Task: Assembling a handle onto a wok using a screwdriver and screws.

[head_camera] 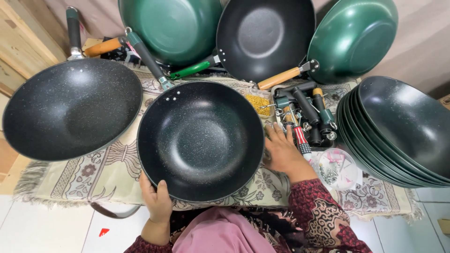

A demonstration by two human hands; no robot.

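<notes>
A black speckled wok (201, 140) with a dark green handle (147, 58) lies on a patterned cloth (108, 173) in front of me. My left hand (156, 201) grips its near rim at the lower left. My right hand (282, 151) rests at the wok's right rim, fingers spread. It touches the edge of a tray of loose handles (304, 110) beside a screwdriver with a red-and-white grip (302, 143). I cannot see anything in that hand.
A second black wok (70, 107) lies at the left. Two green woks (171, 26) (354, 37) and a black one (265, 37) lean at the back. Stacked handle-less woks (398, 131) stand right. A dish of yellow bits (258, 104) and a bag of screws (335, 169) are nearby.
</notes>
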